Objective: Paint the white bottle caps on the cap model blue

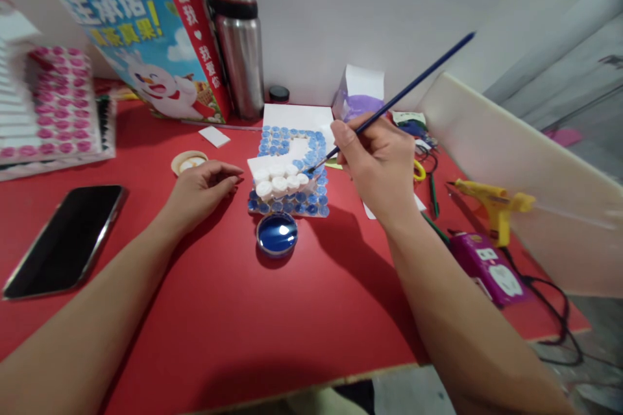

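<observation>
My right hand (379, 159) pinches a thin dark blue paintbrush (421, 80), its handle slanting up to the right. The brush tip meets a small craft model (313, 200) faced with round discs, at the edge between blue ones and a row of white ones (278, 184). Just in front of the model sits a shallow round dish of blue paint (277, 235). My left hand (202, 194) rests on the table to the left of the model, fingers loosely stretched and holding nothing. Behind that hand lies a round cream-coloured lid (187, 162), partly covered.
A phone (68, 240) lies at left, near a pink-dotted model (65, 104). A printed box (160, 45) and steel flask (241, 45) stand behind. At right are a yellow glue gun (494, 201), purple box (489, 269), black cable (559, 305) and white panel (530, 188).
</observation>
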`<state>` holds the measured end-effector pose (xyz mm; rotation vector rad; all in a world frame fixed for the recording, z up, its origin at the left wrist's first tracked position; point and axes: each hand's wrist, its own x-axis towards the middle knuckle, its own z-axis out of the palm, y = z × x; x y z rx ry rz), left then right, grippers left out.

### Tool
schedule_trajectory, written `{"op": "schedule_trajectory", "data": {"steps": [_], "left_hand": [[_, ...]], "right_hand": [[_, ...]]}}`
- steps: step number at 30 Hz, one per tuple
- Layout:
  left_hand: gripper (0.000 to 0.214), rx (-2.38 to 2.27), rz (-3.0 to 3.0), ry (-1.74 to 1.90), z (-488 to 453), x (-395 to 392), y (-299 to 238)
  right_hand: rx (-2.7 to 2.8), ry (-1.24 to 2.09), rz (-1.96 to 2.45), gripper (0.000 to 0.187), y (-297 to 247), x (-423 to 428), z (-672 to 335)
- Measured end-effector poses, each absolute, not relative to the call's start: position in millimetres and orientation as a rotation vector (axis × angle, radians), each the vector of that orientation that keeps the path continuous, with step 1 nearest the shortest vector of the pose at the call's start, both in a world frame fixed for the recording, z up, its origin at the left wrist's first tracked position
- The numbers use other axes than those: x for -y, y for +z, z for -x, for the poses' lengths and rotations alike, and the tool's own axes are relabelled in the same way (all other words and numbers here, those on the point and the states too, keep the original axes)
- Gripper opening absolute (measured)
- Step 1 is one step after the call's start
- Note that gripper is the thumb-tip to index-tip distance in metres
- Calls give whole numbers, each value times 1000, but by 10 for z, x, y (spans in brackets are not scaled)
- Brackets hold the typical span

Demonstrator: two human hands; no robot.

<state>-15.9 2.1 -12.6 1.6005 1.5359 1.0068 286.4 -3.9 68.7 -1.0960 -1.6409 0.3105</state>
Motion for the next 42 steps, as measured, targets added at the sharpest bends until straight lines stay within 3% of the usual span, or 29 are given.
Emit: {"op": "schedule_trajectory", "data": {"steps": [10, 13, 18, 23, 27, 34, 42], "left_hand": [[37, -1526, -1623, 1014, 174, -27, -145], [35, -1520, -1629, 1016, 173, -35, -157], [30, -1490, -1645, 1058, 181, -53, -198], [43, -1368, -1608, 1213, 158, -43, -251], [56, -1239, -1685, 1401, 135, -31, -317], [67, -1070, -1880, 1394, 111, -35, -405], [69, -1078, -1881, 1347, 100, -47, -417]], "right_hand": [[1467, 402, 987, 41, 871, 141, -2896], [1397, 556, 930, 35, 928, 268, -2843], [1322, 899, 892, 51, 832, 410, -2751], [1400, 1174, 819, 45, 680, 472, -2756], [1547, 1059, 849, 35, 653, 554, -2755], [1895, 673, 850, 19, 553, 634, -2651], [2012, 576, 880, 22, 469, 620, -2641]]}}
